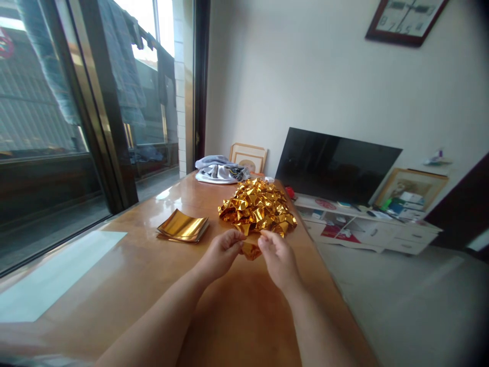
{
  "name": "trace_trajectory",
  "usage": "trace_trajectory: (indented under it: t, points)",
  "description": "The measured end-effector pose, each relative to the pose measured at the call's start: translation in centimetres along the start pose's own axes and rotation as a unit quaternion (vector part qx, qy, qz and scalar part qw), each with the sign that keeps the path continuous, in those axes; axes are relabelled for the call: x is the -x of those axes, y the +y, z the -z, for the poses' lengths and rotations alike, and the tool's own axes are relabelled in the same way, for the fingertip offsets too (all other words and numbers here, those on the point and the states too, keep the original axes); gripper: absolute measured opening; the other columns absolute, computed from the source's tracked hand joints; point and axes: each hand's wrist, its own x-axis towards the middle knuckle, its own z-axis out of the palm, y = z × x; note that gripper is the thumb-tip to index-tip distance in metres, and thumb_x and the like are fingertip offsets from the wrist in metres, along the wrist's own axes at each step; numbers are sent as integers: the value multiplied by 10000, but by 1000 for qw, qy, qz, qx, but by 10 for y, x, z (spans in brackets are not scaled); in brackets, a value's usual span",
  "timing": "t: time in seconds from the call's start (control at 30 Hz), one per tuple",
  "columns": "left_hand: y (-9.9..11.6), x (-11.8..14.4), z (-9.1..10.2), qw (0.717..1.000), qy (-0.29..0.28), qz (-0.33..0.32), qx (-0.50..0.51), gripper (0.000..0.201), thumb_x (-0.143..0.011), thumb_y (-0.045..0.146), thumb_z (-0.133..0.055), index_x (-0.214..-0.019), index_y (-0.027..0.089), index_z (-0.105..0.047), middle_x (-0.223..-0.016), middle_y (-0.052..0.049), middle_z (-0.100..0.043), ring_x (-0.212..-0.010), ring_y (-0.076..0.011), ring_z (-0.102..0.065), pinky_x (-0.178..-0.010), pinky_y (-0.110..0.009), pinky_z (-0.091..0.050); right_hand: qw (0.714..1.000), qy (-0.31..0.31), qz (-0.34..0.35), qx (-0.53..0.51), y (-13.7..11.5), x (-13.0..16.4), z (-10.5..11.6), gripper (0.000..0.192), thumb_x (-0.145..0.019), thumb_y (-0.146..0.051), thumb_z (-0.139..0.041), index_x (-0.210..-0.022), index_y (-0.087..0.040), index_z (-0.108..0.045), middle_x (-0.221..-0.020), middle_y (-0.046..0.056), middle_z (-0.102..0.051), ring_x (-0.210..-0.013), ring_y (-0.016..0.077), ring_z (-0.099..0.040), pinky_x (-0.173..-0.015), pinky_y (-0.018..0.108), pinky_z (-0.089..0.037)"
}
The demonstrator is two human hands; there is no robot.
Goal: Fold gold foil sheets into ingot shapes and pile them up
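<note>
At the centre of the frame the left hand [221,253] and the right hand [278,258] pinch a small piece of gold foil [250,249] between their fingertips, both hands closed on it just above the wooden table [126,275]. Just behind it sits a heap of crumpled gold foil [257,206]. To the left lies a flat stack of gold sheets [182,226]. Farther back, folded clothes [219,171] rest at the table's far end
</note>
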Motion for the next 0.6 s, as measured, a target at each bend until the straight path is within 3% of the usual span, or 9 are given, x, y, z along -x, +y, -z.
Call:
trace_trajectory:
  t: [0.1,0.23,0.47,0.6]
  points:
    - [-3,2,-2,999,-24,-17,-15,194,-864,286,-668,-984,146,-607,-851,-53,-688,-787,-173,-647,-759,-318,-503,997,-71,-14,10,3,5,-6,221,-785,-459,-741,-891,-265,-755,-862,58,-745,-840,257,-658,-728,362,-507]
    - [3,3,-2,999,-28,3,22,236,-860,278,-671,-1034,155,-569,-838,-34,-673,-771,-166,-643,-760,-321,-505,992,-119,-51,8,7,5,-6,309,-832,-515,-676,-815,-210,-722,-765,55,-726,-727,218,-644,-669,331,-507]
    - [15,1,2,996,5,65,54,376,-937,500,-543,-1009,138,-617,-829,-71,-707,-766,-178,-654,-761,-318,-467,991,-109,-76,-25,4,2,-2,369,-872,-519,-631,-874,-155,-691,-839,56,-718,-779,191,-637,-693,288,-492]
    - [14,2,3,997,-13,55,45,336,-877,468,-652,-847,133,-639,-769,-44,-675,-730,-147,-602,-741,-284,-442,990,-113,-78,-34,2,4,-4,360,-883,-506,-622,-874,-152,-688,-837,49,-710,-783,185,-622,-692,280,-479]
